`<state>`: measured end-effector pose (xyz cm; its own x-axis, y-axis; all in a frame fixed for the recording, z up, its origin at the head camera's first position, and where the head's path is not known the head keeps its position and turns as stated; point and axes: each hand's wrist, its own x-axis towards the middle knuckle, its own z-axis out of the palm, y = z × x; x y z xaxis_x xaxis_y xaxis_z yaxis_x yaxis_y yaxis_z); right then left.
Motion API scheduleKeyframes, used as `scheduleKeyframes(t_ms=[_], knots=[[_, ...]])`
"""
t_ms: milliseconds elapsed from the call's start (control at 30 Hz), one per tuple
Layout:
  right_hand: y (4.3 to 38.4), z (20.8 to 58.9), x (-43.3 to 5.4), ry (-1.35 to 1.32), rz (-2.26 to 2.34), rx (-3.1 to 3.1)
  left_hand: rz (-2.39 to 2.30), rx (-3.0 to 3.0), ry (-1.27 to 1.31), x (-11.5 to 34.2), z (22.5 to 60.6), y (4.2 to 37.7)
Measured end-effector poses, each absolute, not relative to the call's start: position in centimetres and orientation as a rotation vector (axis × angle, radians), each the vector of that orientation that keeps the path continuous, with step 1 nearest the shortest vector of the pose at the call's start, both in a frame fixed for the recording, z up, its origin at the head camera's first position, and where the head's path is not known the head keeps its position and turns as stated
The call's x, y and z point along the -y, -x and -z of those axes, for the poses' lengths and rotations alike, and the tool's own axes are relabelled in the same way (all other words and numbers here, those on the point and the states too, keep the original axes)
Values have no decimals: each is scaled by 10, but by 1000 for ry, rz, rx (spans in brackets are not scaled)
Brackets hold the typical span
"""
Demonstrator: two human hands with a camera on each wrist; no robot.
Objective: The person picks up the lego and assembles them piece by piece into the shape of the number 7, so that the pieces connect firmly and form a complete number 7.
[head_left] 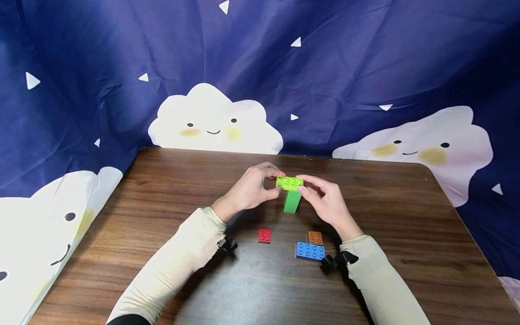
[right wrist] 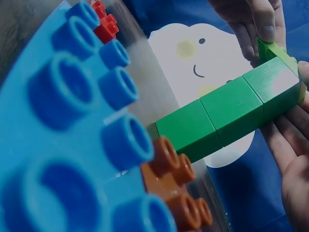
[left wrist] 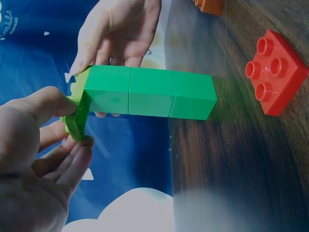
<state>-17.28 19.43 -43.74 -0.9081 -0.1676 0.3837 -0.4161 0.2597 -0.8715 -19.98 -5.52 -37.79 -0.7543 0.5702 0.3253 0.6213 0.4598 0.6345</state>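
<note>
My left fingers (head_left: 272,194) and right fingers (head_left: 313,179), parted only brick-wide, pinch opposite ends of the lime brick (head_left: 289,182) atop the green tower (head_left: 290,203), its length roughly parallel to the far edge of the surface (head_left: 386,203).

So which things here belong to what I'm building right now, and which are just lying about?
In the job:
Lime-green brick, pinched by your left hand and right hand
Green column, beneath it

Lying about, apparently:
Red brick
Orange brick
Blue brick

Neither hand holds these three; whether they're meant for the build, I can't tell.
</note>
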Motion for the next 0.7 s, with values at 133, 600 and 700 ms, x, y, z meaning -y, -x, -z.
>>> scheduleKeyframes(t_ms=[133, 600, 700], knots=[[172, 435, -194, -546, -1703, 2338, 1190, 2617, 1065, 55, 378, 199], [173, 429, -200, -607, -1679, 2406, 1364, 2537, 1070, 59, 388, 198], [174, 430, -201, -610, -1678, 2409, 1414, 2529, 1043, 61, 390, 198]])
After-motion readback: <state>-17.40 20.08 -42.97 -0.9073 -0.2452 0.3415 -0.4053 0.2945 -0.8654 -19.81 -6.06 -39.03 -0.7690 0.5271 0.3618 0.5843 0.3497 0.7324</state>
